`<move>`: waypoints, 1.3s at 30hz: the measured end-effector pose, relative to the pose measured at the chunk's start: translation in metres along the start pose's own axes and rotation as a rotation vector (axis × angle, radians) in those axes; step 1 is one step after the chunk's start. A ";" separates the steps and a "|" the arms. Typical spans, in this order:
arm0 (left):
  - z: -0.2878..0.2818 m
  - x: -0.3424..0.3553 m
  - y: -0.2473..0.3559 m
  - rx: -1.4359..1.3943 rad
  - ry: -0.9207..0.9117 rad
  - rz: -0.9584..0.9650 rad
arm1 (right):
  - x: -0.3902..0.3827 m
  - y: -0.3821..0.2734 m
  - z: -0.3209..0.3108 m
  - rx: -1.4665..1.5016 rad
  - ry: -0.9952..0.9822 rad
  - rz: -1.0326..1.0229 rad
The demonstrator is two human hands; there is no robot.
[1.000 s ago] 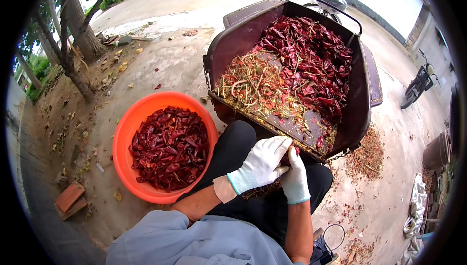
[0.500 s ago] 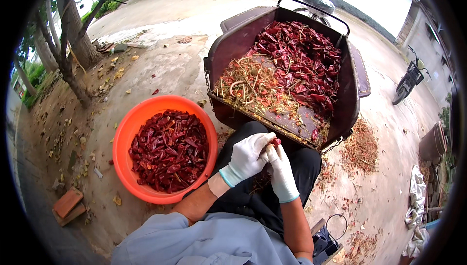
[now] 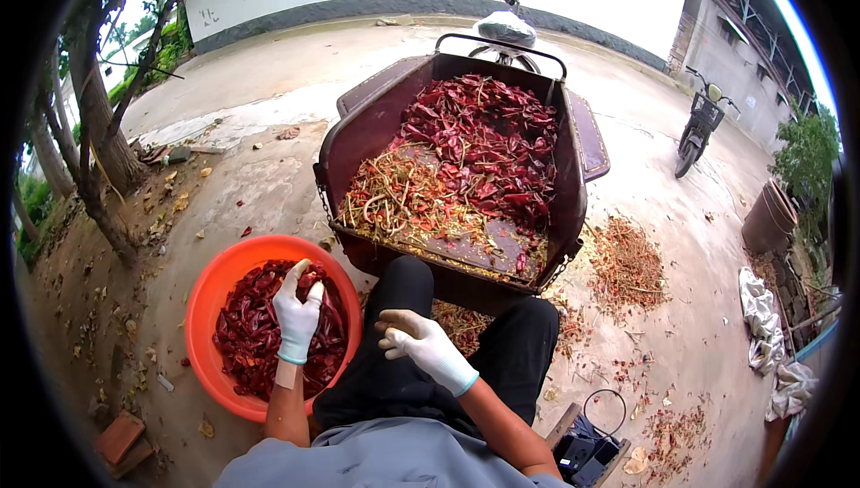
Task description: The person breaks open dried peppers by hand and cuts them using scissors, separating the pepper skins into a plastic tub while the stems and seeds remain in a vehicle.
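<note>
My left hand (image 3: 296, 313), in a white glove, is over the orange plastic basin (image 3: 202, 327) of dried red peppers (image 3: 242, 345), its fingers curled but parted; red pepper shows between them, and I cannot tell if they touch it. My right hand (image 3: 425, 349), also gloved, is open above my dark-trousered legs (image 3: 511, 354), fingers loosely bent, nothing visible in it. The maroon cart bed (image 3: 573, 184) in front of my knees holds dark red peppers (image 3: 479, 134) at the back and right, and pale stems with chaff (image 3: 385, 192) at the front left.
Stem debris (image 3: 627, 264) lies right of the cart. A scooter (image 3: 699, 130), barrel (image 3: 766, 219) and white sacks (image 3: 761, 327) are at right. Bricks (image 3: 116, 443) and trees (image 3: 103, 148) are at left. A dark bag (image 3: 582, 452) sits by my right side.
My hands were together at the cart's front edge around a red piece; they have parted, the left moving over the basin, the right back over my legs. The view has shifted.
</note>
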State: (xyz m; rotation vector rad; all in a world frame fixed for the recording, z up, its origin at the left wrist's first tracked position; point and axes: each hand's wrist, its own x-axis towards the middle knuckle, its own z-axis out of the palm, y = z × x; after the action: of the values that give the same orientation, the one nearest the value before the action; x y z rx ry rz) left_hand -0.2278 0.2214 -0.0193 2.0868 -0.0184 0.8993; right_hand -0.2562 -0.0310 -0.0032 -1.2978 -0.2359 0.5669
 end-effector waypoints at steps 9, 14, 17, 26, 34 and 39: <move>-0.062 -0.006 -0.074 0.500 -0.161 -0.228 | -0.035 0.003 -0.065 0.017 0.284 -0.085; -0.014 0.019 -0.048 0.159 -0.116 -0.134 | -0.064 0.006 -0.096 0.056 0.588 -0.220; 0.025 0.047 -0.019 -0.055 -0.132 -0.099 | -0.077 0.007 -0.113 0.154 0.858 -0.328; 0.142 0.098 0.083 -0.271 -0.396 0.211 | -0.090 0.264 -0.213 0.230 1.253 0.209; 0.197 0.125 0.099 -0.238 -0.485 0.372 | -0.121 0.544 -0.265 0.982 1.010 0.452; 0.224 0.131 0.087 -0.224 -0.555 0.370 | -0.133 0.592 -0.282 0.968 0.993 0.399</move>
State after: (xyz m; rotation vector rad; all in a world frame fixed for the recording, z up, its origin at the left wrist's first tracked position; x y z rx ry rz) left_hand -0.0258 0.0445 0.0335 2.0854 -0.7808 0.4667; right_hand -0.3908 -0.2428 -0.6236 -0.5318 1.0288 0.2336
